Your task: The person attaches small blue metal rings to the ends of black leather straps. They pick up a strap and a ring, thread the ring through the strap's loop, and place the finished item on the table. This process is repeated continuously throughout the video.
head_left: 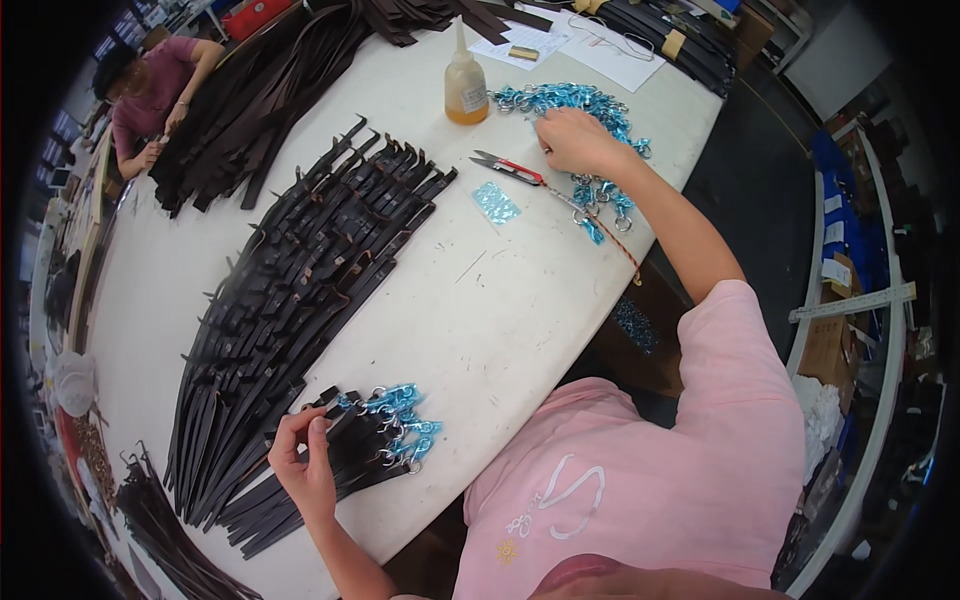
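- right up at the far pile, the right hand (578,142) curls over the blue-wrapped metal clasps (575,97); fingertips tucked away, so whether they pinch one, i can't tell.
- down near the body, the left hand (303,455) has thumb and fingertips drawn close together by the strap ends; a pinch on one can't be confirmed.
- the dark straps (300,260) fan across the table at left, and a small bunch of strap ends with blue clasps (405,412) sits just beside the left hand.
- looks like the clasp-picking step, i'd judge; the next move calls for one clasp parted cleanly from the tangle and a strap end held steady.
- the surface: scuffed white table (490,320), red-handled snips (512,168), a patterned blue sheet (495,202), a squeeze bottle (466,95) of amber liquid, papers (612,60) beyond.
- the room: a co-worker (165,80) in pink by long brown strips (280,90) at upper left, crowded shelving at right.
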`<action>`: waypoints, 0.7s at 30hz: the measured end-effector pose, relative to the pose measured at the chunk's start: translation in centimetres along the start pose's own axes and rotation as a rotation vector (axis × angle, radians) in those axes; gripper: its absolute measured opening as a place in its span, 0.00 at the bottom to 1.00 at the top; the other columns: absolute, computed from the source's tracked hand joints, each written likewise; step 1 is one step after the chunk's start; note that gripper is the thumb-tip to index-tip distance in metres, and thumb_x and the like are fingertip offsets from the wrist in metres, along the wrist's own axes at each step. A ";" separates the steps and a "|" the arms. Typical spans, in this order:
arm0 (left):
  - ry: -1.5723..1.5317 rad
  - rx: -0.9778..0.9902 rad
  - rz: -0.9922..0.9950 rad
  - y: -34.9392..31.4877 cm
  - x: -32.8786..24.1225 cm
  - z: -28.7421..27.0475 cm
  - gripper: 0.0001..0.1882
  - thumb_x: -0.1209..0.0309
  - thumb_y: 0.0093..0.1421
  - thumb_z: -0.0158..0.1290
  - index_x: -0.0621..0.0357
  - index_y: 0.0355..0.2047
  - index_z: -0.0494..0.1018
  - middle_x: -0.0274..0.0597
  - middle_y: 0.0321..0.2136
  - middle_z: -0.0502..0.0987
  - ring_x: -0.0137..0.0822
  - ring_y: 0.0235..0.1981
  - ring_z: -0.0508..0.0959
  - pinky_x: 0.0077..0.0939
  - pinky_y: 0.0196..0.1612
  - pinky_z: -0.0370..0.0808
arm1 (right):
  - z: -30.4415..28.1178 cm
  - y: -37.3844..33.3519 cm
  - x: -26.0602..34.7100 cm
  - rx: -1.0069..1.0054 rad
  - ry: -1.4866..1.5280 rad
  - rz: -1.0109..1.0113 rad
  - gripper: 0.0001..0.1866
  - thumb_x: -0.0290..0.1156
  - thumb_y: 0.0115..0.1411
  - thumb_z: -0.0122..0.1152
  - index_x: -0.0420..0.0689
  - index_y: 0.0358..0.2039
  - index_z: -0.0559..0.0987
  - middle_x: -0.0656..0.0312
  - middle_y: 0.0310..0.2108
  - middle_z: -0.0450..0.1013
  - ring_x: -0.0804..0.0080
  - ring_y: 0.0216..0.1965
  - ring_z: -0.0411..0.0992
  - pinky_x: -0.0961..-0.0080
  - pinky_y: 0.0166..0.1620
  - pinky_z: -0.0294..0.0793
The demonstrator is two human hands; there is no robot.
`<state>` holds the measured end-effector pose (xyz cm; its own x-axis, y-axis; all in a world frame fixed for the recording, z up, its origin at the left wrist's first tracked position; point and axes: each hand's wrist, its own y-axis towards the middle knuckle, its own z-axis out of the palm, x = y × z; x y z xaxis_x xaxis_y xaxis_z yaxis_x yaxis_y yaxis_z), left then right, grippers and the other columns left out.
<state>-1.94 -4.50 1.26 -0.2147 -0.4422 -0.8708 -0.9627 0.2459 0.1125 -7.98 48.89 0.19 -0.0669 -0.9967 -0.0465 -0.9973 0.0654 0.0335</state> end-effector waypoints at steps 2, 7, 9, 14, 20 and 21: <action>-0.018 -0.005 0.004 0.1 -0.2 0.2 0.04 0.76 0.66 0.57 0.65 0.38 0.79 0.35 0.27 0.77 0.21 0.27 0.73 0.16 0.33 0.66 | -1.1 0.2 -0.5 0.024 0.137 0.059 0.08 0.26 0.55 0.62 0.39 0.36 0.81 0.52 0.30 0.79 0.56 0.39 0.79 0.64 0.47 0.76; -0.003 0.061 0.026 0.7 -2.6 0.1 0.04 0.77 0.66 0.57 0.65 0.38 0.80 0.35 0.28 0.79 0.21 0.28 0.75 0.16 0.34 0.68 | -7.5 -0.3 2.9 -0.013 0.995 -0.031 0.07 0.30 0.60 0.66 0.41 0.34 0.79 0.60 0.30 0.80 0.72 0.34 0.79 0.75 0.40 0.79; -0.107 0.088 0.037 1.5 -3.5 1.6 0.05 0.77 0.66 0.56 0.65 0.39 0.80 0.37 0.31 0.81 0.22 0.30 0.77 0.16 0.35 0.70 | -9.0 -1.0 7.2 0.129 1.381 -0.190 0.07 0.30 0.62 0.66 0.41 0.35 0.78 0.60 0.32 0.81 0.74 0.34 0.80 0.78 0.40 0.80; -0.490 0.386 -0.206 4.5 -7.8 6.7 0.19 0.69 0.70 0.53 0.65 0.58 0.72 0.44 0.47 0.81 0.26 0.40 0.77 0.19 0.41 0.72 | -6.4 -3.3 16.7 0.531 1.763 -0.295 0.08 0.28 0.63 0.67 0.41 0.38 0.76 0.60 0.33 0.80 0.75 0.34 0.80 0.76 0.41 0.81; -0.794 0.423 -0.502 4.3 -5.6 8.5 0.10 0.68 0.70 0.55 0.63 0.45 0.74 0.41 0.37 0.81 0.25 0.34 0.77 0.20 0.39 0.74 | -2.4 -4.7 19.4 0.517 1.732 -0.359 0.10 0.29 0.63 0.68 0.41 0.39 0.75 0.64 0.35 0.77 0.80 0.37 0.76 0.80 0.41 0.77; -0.765 0.400 -0.494 3.9 -5.3 8.3 0.09 0.69 0.69 0.55 0.63 0.44 0.74 0.41 0.36 0.81 0.25 0.32 0.77 0.20 0.39 0.74 | -2.3 -5.0 19.1 0.520 1.647 -0.383 0.10 0.30 0.64 0.67 0.41 0.39 0.76 0.66 0.36 0.77 0.79 0.38 0.75 0.79 0.40 0.76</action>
<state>-3.19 6.00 2.37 0.4944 0.0673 -0.8667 -0.7592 0.5190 -0.3928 -4.16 29.38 1.44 -0.0788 0.0526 0.9955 -0.8755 -0.4812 -0.0438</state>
